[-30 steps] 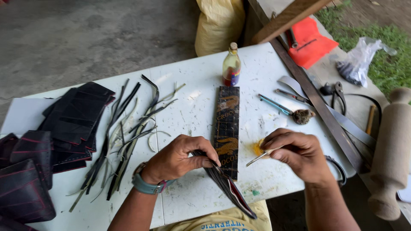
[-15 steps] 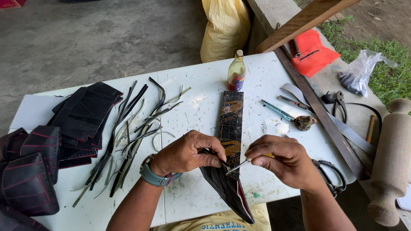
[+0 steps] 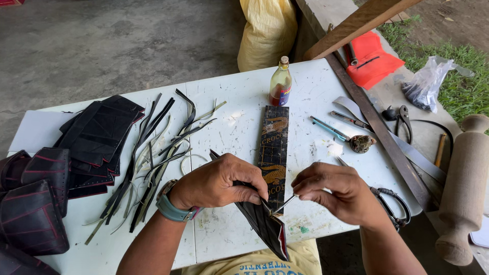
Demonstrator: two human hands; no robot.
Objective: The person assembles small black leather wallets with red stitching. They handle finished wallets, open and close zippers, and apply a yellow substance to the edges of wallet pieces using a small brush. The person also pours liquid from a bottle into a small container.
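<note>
My left hand (image 3: 219,184) pinches a folded black rubber piece (image 3: 265,228) that hangs over the near edge of the white table (image 3: 229,122). My right hand (image 3: 336,191) holds a thin metal tool (image 3: 283,204) whose tip touches the black piece just below my left fingers. A long dark board with animal pictures (image 3: 273,147) lies on the table just behind both hands.
Several black strips (image 3: 153,158) and a stack of black sheets (image 3: 97,135) lie at left, dark sewn pouches (image 3: 33,203) at the far left. A small bottle (image 3: 280,84), a blue-handled tool (image 3: 328,128), scissors (image 3: 392,198) and a long metal ruler (image 3: 377,127) sit at right. A wooden post (image 3: 463,188) stands right.
My right hand moved left, bringing the metal tool from the table to the black piece. My left hand lifted the piece closer to me. The view shifted slightly.
</note>
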